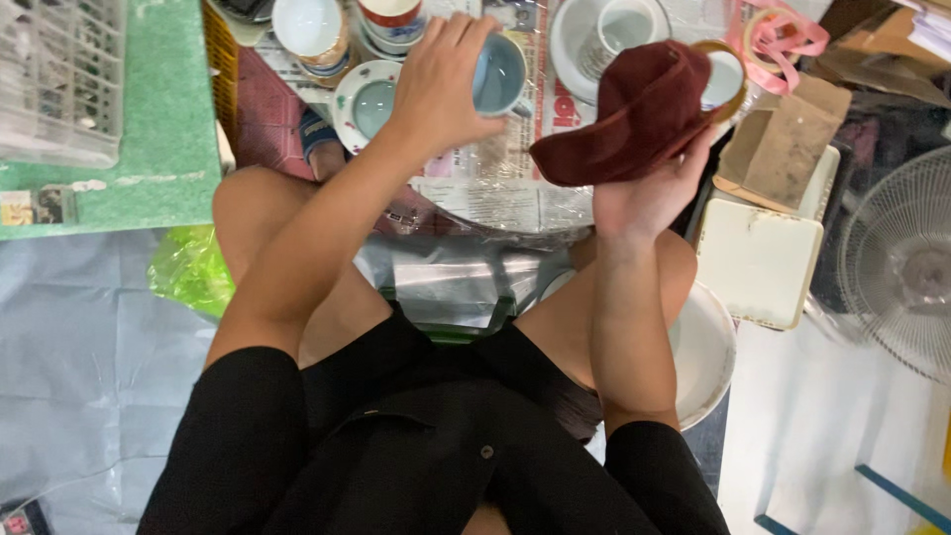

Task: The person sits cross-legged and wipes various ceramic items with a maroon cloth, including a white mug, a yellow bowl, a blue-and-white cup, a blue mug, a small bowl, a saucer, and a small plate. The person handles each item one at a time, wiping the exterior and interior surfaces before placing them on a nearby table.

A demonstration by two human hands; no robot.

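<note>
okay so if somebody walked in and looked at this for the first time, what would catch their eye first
Probably the dark red cloth bunched in the right hand, right of centre. Next, the left hand gripping a pale blue mug by its rim at top centre, over newspaper crowded with other cups. A white fan sits at the right edge.

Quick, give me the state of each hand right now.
Left hand: closed around a light blue mug.
Right hand: holding a dark red cloth.
</note>
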